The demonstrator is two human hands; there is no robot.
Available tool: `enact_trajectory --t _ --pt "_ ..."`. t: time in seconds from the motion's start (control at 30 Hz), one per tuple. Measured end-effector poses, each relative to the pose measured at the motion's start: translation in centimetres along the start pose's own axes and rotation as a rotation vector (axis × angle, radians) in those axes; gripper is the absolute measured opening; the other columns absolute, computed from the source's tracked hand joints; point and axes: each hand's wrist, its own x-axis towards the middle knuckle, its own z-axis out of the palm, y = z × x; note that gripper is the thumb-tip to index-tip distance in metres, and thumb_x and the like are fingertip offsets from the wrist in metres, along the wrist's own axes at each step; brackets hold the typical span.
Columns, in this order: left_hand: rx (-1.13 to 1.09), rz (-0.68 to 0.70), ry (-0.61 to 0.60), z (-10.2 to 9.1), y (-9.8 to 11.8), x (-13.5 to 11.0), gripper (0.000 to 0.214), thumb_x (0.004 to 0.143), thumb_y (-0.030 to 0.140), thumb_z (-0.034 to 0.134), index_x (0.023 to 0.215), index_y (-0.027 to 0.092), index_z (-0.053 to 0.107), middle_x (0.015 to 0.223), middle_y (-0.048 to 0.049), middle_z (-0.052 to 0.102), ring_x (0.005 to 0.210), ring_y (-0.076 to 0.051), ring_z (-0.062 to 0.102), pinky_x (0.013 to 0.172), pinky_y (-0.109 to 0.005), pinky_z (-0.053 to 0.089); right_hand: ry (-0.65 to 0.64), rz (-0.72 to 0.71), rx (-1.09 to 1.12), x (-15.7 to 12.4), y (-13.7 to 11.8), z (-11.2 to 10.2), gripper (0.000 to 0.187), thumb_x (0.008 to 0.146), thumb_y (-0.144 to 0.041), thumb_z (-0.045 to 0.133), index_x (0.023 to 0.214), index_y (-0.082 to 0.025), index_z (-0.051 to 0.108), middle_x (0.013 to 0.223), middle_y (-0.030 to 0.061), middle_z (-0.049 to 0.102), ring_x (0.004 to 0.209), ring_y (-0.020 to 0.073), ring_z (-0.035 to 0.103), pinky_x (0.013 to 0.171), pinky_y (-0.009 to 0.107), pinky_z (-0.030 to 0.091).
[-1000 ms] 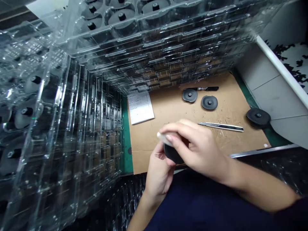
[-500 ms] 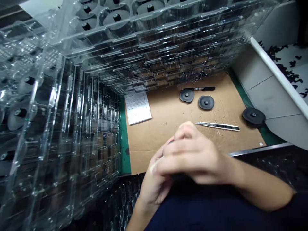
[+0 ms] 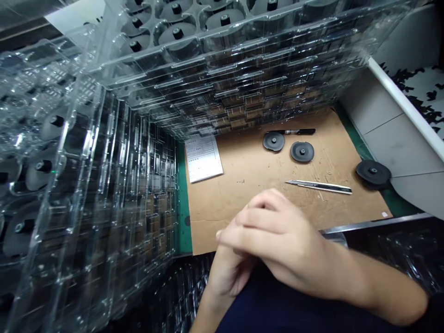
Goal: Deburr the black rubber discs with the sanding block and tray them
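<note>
My right hand lies over my left, its fingers curled and pressed together. Underneath, my left hand is closed, most of its fingers covered. Whatever sits between the two hands is hidden. Just beyond them a utility knife rests on the cardboard sheet, its tip pointing left. Farther back lie two round black rubber-like parts with a central stud, one left and one right. A similar black disc sits at the right edge of the cardboard.
Tall stacks of clear plastic trays stand at the back and left; their top trays hold more black parts. A printed paper and a black pen lie on the cardboard. At right is a white bin wall, with small black pieces beyond.
Both hands remain clasped and have shifted slightly; the right covers more of the left. A dark sliver between them is now hidden. The whole view has shifted a little.
</note>
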Motion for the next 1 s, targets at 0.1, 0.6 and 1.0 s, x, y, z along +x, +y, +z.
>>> enact_trajectory --t 0.1,0.6,1.0 --pt "-0.019 -0.029 -0.042 0.2 0.4 0.0 0.046 0.065 0.041 0.075 0.104 0.021 0.065 0.099 -0.0079 0.067 0.095 -0.029 0.063 0.086 -0.044 0.051 0.042 0.004 0.109 0.1 1.4 0.1 0.023 0.09 -0.011 0.047 0.104 -0.02 0.063 0.097 -0.0012 0.068 0.087 0.0126 0.056 0.084 0.029 0.041" --pt "-0.189 0.065 -0.019 -1.6 -0.2 1.8 0.051 0.085 0.037 0.053 0.132 0.023 0.041 0.13 -0.0134 0.055 0.116 -0.03 0.055 0.097 -0.039 0.047 -0.088 0.553 -0.076 -8.0 7.5 5.8 0.034 0.083 -0.025 0.055 0.115 -0.016 0.057 0.119 0.0148 0.048 0.096 0.0234 0.059 0.083 0.041 0.051" --pt "-0.126 0.089 -0.023 -1.4 -0.8 1.5 0.041 0.086 0.027 0.055 0.127 0.021 0.049 0.132 -0.0112 0.053 0.121 -0.027 0.05 0.102 -0.036 0.042 0.19 0.542 0.095 -3.8 4.4 2.8 0.025 0.089 -0.024 0.049 0.112 -0.021 0.059 0.104 0.0031 0.064 0.086 0.014 0.06 0.072 0.026 0.049"
